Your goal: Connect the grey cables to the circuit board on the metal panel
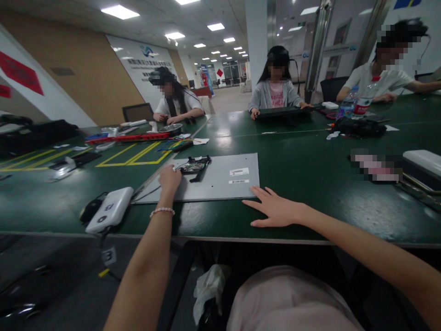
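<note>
A flat grey metal panel (220,186), with white barcode labels at its right side, lies on the green table before me. On its upper left part rests a black plastic part with an exposed circuit board (195,166). My left hand (169,180) is closed at the left end of that black part; whatever its fingers grip is hidden. A thin dark cable (149,193) runs from under this hand across the panel's left side. My right hand (277,209) lies spread and palm down on the table, with its fingertips at the panel's lower right corner.
Left of the panel sits a white power bank (112,210). A white-topped device (422,168) stands at the right. Bottles (361,103) and a black bundle (360,127) lie farther back. Across the table, several people (275,87) wear headgear. Coloured wires (175,146) lie beyond the panel.
</note>
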